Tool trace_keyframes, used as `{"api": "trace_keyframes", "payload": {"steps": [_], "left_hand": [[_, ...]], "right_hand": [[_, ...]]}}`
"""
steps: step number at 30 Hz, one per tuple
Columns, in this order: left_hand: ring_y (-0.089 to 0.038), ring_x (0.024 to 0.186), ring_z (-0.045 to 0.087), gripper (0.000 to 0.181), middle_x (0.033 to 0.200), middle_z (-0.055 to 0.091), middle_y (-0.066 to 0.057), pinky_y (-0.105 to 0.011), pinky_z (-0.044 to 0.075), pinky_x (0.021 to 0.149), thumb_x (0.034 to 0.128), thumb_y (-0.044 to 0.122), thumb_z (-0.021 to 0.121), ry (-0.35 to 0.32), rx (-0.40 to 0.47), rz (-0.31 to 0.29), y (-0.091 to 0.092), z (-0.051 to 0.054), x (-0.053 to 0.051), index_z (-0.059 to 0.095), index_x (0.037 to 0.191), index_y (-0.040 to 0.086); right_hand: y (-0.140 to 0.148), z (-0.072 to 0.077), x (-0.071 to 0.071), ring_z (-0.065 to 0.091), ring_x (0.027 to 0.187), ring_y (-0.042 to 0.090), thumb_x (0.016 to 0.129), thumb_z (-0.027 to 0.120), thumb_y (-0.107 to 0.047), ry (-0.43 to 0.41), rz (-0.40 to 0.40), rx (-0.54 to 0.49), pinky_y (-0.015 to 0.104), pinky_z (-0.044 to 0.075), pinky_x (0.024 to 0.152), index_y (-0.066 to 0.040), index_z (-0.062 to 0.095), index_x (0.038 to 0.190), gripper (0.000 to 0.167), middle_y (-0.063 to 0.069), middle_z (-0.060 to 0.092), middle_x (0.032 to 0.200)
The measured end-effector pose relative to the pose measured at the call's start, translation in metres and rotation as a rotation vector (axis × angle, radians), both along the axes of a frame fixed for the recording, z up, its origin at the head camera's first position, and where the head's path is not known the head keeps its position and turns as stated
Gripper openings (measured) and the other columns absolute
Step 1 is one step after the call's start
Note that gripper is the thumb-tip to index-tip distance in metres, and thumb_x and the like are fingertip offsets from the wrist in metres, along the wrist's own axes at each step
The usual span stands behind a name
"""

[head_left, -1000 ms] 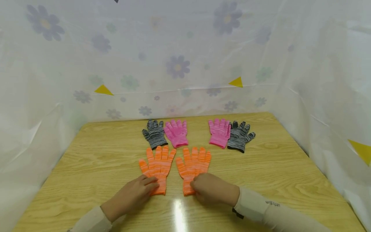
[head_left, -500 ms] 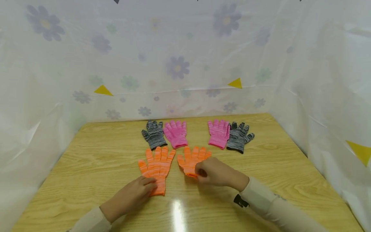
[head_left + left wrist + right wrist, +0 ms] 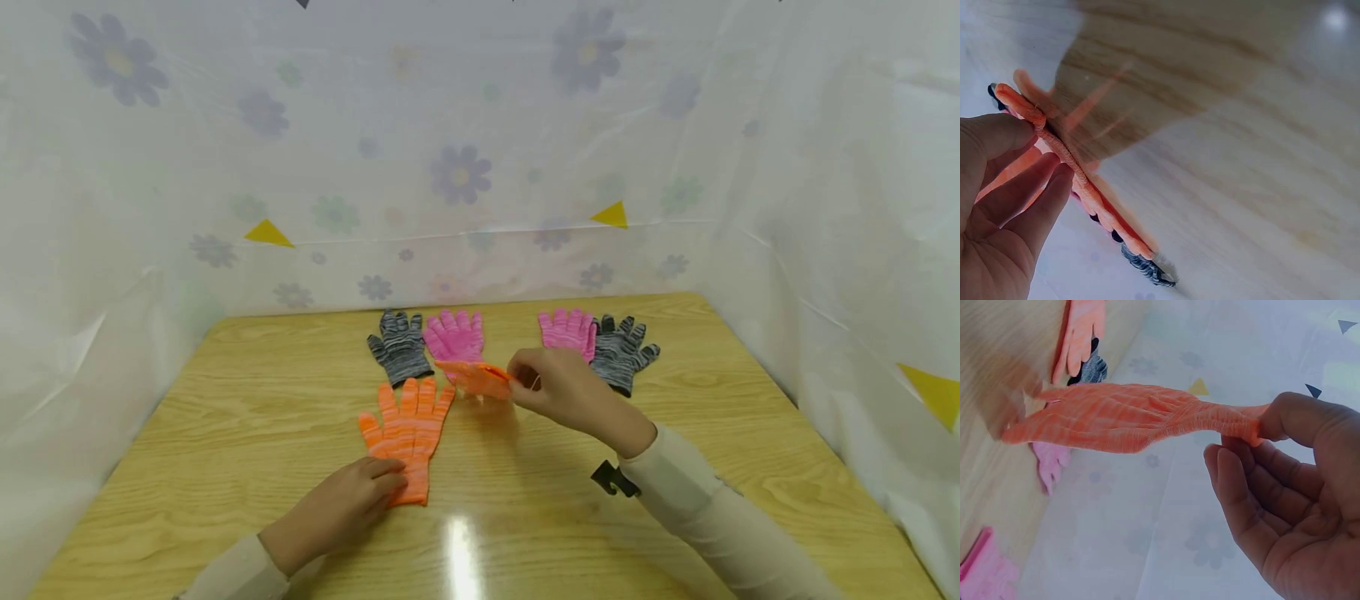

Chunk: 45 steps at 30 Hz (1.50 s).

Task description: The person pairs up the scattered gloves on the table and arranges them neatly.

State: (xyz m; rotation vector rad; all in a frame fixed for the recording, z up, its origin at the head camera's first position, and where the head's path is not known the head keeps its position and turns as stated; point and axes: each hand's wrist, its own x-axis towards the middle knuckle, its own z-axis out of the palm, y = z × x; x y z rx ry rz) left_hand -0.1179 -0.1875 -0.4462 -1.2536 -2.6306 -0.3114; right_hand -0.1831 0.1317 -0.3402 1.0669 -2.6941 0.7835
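Observation:
An orange glove (image 3: 408, 429) lies flat on the table, fingers pointing away, and my left hand (image 3: 341, 508) rests on its cuff. In the left wrist view my thumb and fingers (image 3: 1054, 181) touch this glove's edge (image 3: 1075, 165); whether they pinch it I cannot tell. My right hand (image 3: 573, 396) pinches the cuff of the other orange glove (image 3: 480, 379) between thumb and index finger and holds it raised. In the right wrist view that glove (image 3: 1116, 419) stretches out from my right hand (image 3: 1297, 481), its fingertips low near the table.
At the back left of the table (image 3: 262, 400) lie a grey glove (image 3: 401, 346) and a pink glove (image 3: 453, 337), side by side. Another pink glove (image 3: 567, 332) and grey glove (image 3: 618, 350) lie back right. A flowered sheet (image 3: 510, 267) stands behind the table.
My right hand has lifted the right orange glove by its cuff off the table and moved it away from me, towards the pink gloves. My left hand has stayed at the left orange glove.

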Motion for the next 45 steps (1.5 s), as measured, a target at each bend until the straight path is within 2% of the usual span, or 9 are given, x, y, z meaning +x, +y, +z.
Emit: {"api": "trace_keyframes", "payload": {"steps": [8, 14, 20, 26, 29, 34, 37, 41, 45], "left_hand": [[-0.024, 0.098, 0.064, 0.023, 0.111, 0.066, -0.010, -0.036, 0.056, 0.080, 0.0839, 0.003, 0.070, -0.007, 0.003, -0.005, 0.001, 0.000, -0.001, 0.069, 0.106, 0.009], [-0.024, 0.097, 0.064, 0.023, 0.110, 0.066, -0.010, -0.035, 0.057, 0.078, 0.0832, 0.002, 0.070, -0.001, 0.000, -0.010, 0.002, 0.001, -0.002, 0.069, 0.105, 0.009], [-0.024, 0.099, 0.064, 0.023, 0.111, 0.066, -0.010, -0.036, 0.056, 0.080, 0.0832, 0.002, 0.070, -0.014, -0.004, 0.006, 0.002, 0.001, -0.002, 0.069, 0.106, 0.008], [-0.022, 0.099, 0.064, 0.023, 0.111, 0.066, -0.008, -0.035, 0.056, 0.082, 0.0830, 0.003, 0.071, 0.025, 0.022, 0.003, 0.002, -0.002, -0.004, 0.070, 0.106, 0.007], [-0.022, 0.100, 0.064, 0.026, 0.111, 0.066, -0.008, -0.035, 0.056, 0.082, 0.0829, 0.003, 0.071, 0.036, 0.023, -0.002, 0.002, -0.004, -0.004, 0.070, 0.108, 0.006], [-0.018, 0.091, 0.065, 0.028, 0.102, 0.067, -0.005, -0.032, 0.057, 0.076, 0.0814, 0.005, 0.073, 0.085, 0.030, -0.009, 0.000, -0.005, -0.003, 0.070, 0.109, 0.008], [-0.016, 0.087, 0.065, 0.031, 0.099, 0.067, -0.004, -0.029, 0.056, 0.072, 0.0819, 0.008, 0.073, 0.076, 0.023, 0.001, -0.001, -0.005, -0.002, 0.069, 0.113, 0.010], [-0.016, 0.086, 0.066, 0.035, 0.100, 0.067, -0.003, -0.028, 0.057, 0.071, 0.0825, 0.009, 0.073, 0.056, 0.026, 0.000, -0.004, -0.004, -0.002, 0.067, 0.117, 0.013], [-0.012, 0.076, 0.064, 0.031, 0.092, 0.067, 0.001, -0.023, 0.054, 0.063, 0.0811, 0.011, 0.075, 0.089, 0.060, -0.014, -0.007, -0.004, -0.003, 0.068, 0.111, 0.018]], "right_hand": [[-0.019, 0.007, -0.006, 0.054, 0.061, 0.002, 0.089, 0.066, -0.014, 0.058, -0.023, -0.062, 0.021, 0.049, 0.057, -0.009, 0.068, 0.086, 0.006, -0.008, 0.063, 0.071], [-0.032, 0.008, -0.015, 0.047, 0.055, 0.005, 0.087, 0.061, -0.008, 0.116, -0.052, -0.097, 0.023, 0.043, 0.052, -0.012, 0.064, 0.082, 0.007, -0.007, 0.059, 0.068], [-0.057, -0.008, -0.019, 0.048, 0.056, 0.005, 0.085, 0.061, -0.003, 0.257, -0.010, -0.119, 0.019, 0.043, 0.052, -0.010, 0.064, 0.079, 0.010, -0.003, 0.058, 0.066], [-0.087, -0.051, -0.008, 0.040, 0.055, 0.002, 0.085, 0.060, -0.004, 0.133, 0.142, 0.017, 0.014, 0.036, 0.051, -0.012, 0.060, 0.076, 0.013, -0.006, 0.054, 0.065], [-0.097, -0.065, 0.000, 0.042, 0.057, 0.001, 0.087, 0.061, -0.005, 0.096, 0.191, 0.090, 0.012, 0.036, 0.053, -0.013, 0.061, 0.079, 0.011, -0.006, 0.057, 0.069], [-0.106, -0.074, 0.007, 0.049, 0.064, 0.003, 0.087, 0.065, -0.007, 0.085, 0.239, 0.184, 0.012, 0.040, 0.059, -0.013, 0.064, 0.083, 0.007, -0.005, 0.061, 0.075], [-0.108, -0.077, 0.010, 0.055, 0.068, 0.003, 0.086, 0.068, -0.008, 0.049, 0.249, 0.210, 0.013, 0.045, 0.064, -0.013, 0.067, 0.084, 0.005, -0.006, 0.065, 0.078], [-0.109, -0.083, 0.013, 0.058, 0.073, 0.001, 0.087, 0.067, -0.009, -0.010, 0.242, 0.202, 0.011, 0.046, 0.068, -0.014, 0.069, 0.085, 0.005, -0.007, 0.066, 0.081], [-0.111, -0.089, 0.016, 0.056, 0.071, -0.001, 0.087, 0.067, -0.010, -0.041, 0.248, 0.184, 0.011, 0.045, 0.066, -0.014, 0.069, 0.085, 0.006, -0.009, 0.065, 0.080]]}}
